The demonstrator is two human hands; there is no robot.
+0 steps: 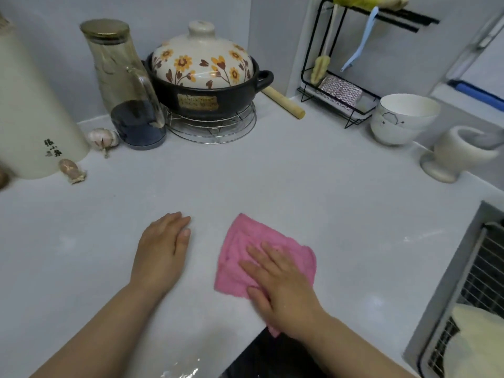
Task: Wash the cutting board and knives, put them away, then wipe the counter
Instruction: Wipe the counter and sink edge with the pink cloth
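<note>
A pink cloth (246,249) lies spread on the pale grey counter (341,214) near its front edge. My right hand (281,287) presses flat on the cloth with straight fingers. My left hand (162,246) rests palm down on the bare counter, a short way left of the cloth and not touching it. No cutting board or knife can be identified for sure.
Along the back stand a white flask (32,118), garlic bulbs (103,139), a glass jug (128,85), a flowered clay pot (201,77) on a wire trivet, a rolling pin (283,102) and a black sponge rack (341,85). Bowls (401,118) and a white cup (455,154) stand right. The sink rack (477,282) is lower right.
</note>
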